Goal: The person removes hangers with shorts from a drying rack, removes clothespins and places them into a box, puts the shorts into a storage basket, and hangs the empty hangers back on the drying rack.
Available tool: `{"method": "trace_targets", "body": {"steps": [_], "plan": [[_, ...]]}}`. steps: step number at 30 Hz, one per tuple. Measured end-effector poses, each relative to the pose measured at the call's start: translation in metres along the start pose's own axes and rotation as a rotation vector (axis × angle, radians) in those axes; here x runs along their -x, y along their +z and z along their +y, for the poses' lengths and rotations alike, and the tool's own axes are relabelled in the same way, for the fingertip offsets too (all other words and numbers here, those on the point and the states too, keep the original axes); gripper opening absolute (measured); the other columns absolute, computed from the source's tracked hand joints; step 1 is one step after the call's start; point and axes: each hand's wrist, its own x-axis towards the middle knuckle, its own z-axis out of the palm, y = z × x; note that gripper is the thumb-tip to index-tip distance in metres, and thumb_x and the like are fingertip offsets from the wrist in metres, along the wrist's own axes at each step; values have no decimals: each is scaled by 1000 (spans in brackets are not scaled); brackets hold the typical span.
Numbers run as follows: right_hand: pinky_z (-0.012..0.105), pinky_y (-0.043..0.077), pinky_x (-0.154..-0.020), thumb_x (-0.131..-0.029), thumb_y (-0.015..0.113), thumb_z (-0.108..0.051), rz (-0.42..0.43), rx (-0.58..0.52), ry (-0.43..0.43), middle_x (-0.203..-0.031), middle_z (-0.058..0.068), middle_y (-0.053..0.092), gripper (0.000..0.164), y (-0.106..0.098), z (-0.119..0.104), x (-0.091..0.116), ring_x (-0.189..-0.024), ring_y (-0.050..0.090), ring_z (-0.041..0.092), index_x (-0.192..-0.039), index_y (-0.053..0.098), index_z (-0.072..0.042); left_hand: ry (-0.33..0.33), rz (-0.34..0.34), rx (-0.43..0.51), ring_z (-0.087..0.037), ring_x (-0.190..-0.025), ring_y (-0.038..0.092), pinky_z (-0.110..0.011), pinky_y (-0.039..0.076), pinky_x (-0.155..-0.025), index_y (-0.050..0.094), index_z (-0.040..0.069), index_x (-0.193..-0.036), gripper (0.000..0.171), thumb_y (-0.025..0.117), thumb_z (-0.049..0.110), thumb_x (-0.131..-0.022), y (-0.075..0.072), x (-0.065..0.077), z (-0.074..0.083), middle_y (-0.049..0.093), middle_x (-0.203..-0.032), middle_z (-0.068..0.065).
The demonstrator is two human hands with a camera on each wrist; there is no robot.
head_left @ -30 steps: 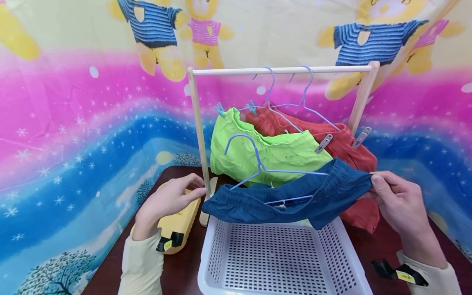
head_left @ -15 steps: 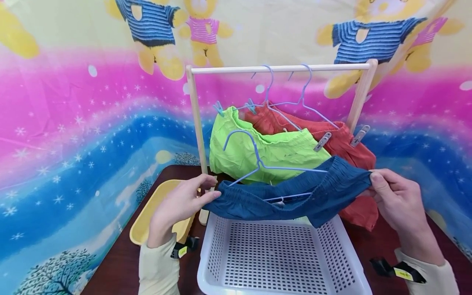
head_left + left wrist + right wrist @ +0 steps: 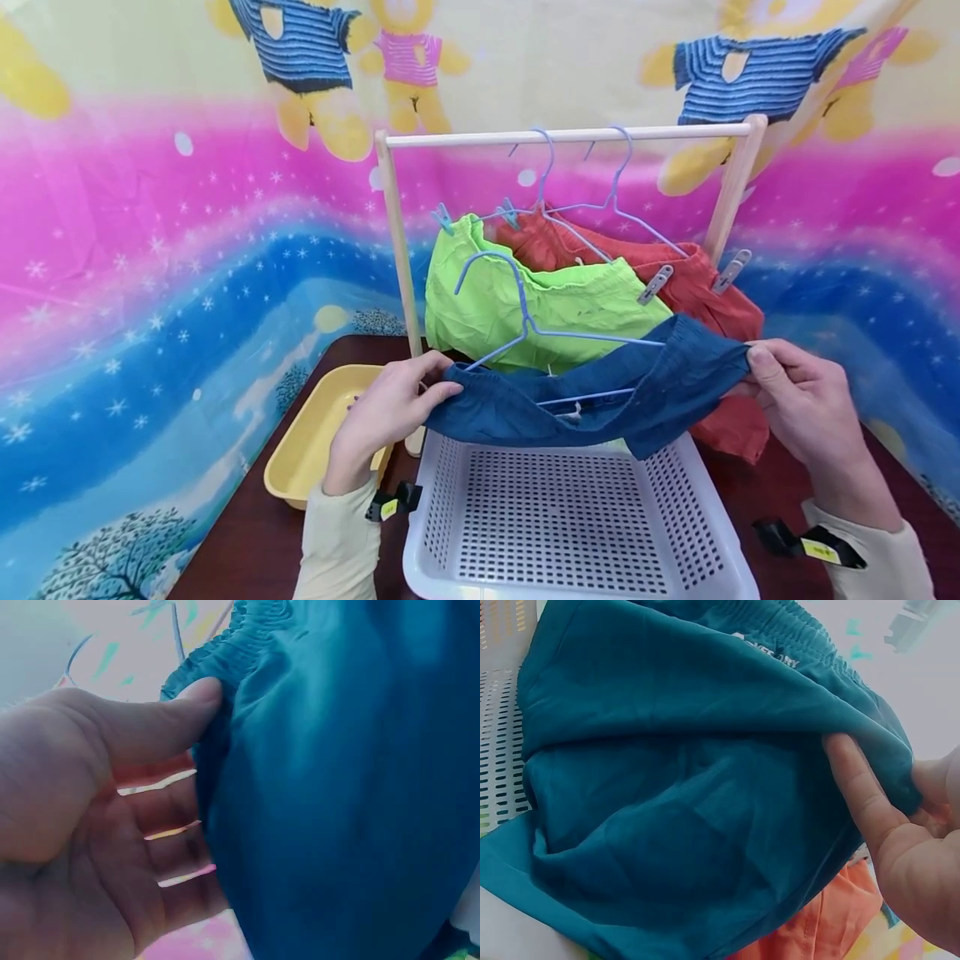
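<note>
Blue shorts (image 3: 517,421) are matt cloth, the basket (image 3: 555,525) plastic, the rack (image 3: 400,254) wood.

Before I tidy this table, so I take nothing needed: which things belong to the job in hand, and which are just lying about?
In the job: blue shorts, held by left hand and right hand; hanger inside their waist; likely the rack, with green shorts and red shorts hung up.

Lying about, seemingly: basket, yellow tray (neither held, either may be needed).

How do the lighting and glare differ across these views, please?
Head view: fairly even light, with the dark blue fabric shorts clearly legible; left wrist: glare bleaches the upper left, beyond the bare left hand, and the shorts look teal; right wrist: deep shadow under the shorts' fold, pale glare at upper right.
</note>
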Motion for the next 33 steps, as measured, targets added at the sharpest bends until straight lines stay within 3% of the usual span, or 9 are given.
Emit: {"method": "trace_targets", "body": {"steps": [9,17,19,25,28,32,33], "plan": [[15,55,-77,-99,42,9,0,56,66,-98,2,67,25,4,2,6,-84,72,6,-113,63,6,149,119,21,-6,-75,57,-25,50,-71,69,17,-104,11,67,21,-94,14,-3,15,66,-88,7],[16,56,-78,-99,42,11,-56,80,66,-102,3,67,24,9,4,4,-87,72,7,-114,61,9,245,180,17,-7,-85,63,-27,54,-77,70,15,-104,12,67,19,-94,19,-4,25,70,-97,4],[15,55,-77,-99,43,10,-44,147,64,-101,0,67,24,10,3,4,-87,71,5,-114,62,9,251,185,15,-6,-84,63,-26,54,-77,70,16,-103,10,67,18,-93,19,-4,25,70,-95,6],[9,53,-75,-98,51,4,40,491,73,-97,-15,69,23,10,0,3,-82,69,-3,-117,64,9,246,182,7,-3,-80,59,-24,52,-73,70,18,-101,9,68,18,-93,17,-2,22,68,-92,8],[7,49,-64,-98,51,5,120,429,41,-91,-14,69,22,8,0,2,-74,66,-3,-115,63,12,231,181,12,-2,-79,59,-24,52,-73,70,18,-102,9,68,19,-93,14,-2,20,68,-92,9],[10,52,-66,-98,48,6,220,91,-2,-91,0,71,24,1,1,-1,-76,68,6,-115,59,19,193,189,33,-3,-78,59,-24,52,-72,69,19,-101,8,68,19,-93,10,0,18,66,-91,9],[12,55,-72,-98,48,5,245,32,-2,-93,2,71,26,-1,1,-1,-80,69,8,-116,58,20,182,191,42,-4,-77,58,-24,52,-72,69,19,-101,8,68,19,-93,9,0,17,66,-90,9]]}}
